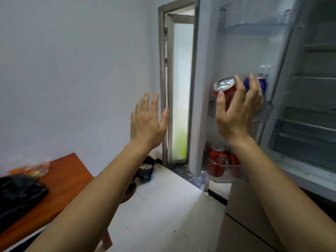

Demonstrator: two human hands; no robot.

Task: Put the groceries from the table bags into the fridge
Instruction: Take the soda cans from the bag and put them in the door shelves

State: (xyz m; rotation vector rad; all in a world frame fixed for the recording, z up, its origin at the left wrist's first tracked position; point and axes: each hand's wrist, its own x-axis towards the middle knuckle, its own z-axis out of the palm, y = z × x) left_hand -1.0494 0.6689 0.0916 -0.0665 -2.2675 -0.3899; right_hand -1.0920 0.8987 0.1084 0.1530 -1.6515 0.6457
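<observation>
The fridge door (241, 57) stands open, its inner racks facing the person. The right hand (236, 113) is raised at the middle door rack (263, 113), grip wrapped round a red can (225, 91): thumb on the near side, fingers (240, 88) spread across the far side. The can is tilted, its silver top leaning toward the viewer, its base at rack level. Just behind the fingers a blue can (263, 86) stands in the same rack. In the lower door rack (227, 177) two more red cans (218, 160) stand upright, side by side and touching.

The left hand (147, 122) is held up in open air before the white wall, grip wide, fingers splayed, holding nothing.

To the lower left, a brown surface (63, 177) carries a black bag (20, 193) and, behind it, a clear bag (32, 170) with orange contents, blurred. The fridge shelves (312, 80) to the right appear bare. A dark bin (147, 170) sits on the tiled floor near the frosted glass door (180, 88).
</observation>
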